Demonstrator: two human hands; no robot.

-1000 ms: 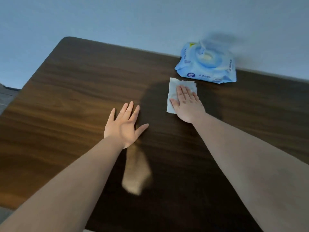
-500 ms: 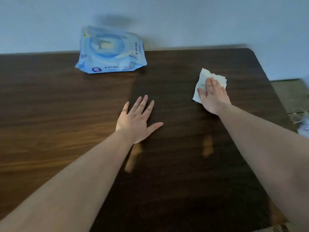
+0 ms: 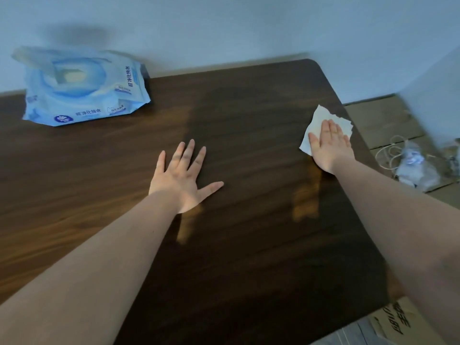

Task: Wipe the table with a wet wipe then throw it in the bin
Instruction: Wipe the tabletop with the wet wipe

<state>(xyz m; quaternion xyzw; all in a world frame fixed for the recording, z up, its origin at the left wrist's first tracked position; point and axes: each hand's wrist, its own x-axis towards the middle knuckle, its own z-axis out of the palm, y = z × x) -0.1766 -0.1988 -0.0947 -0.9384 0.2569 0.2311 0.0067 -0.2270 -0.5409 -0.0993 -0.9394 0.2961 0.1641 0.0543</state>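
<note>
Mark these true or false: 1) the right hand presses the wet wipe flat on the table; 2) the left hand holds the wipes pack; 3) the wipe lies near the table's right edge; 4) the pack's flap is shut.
1) True: the right hand lies flat on the wet wipe.
2) False: the left hand rests open on the table, apart from the wipes pack.
3) True.
4) False: the flap stands open.

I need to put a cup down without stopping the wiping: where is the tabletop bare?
Bare wood lies between the left hand and the right hand, and all along the near edge of the table. The far left is taken by the wipes pack, the right edge by the wet wipe.
</note>
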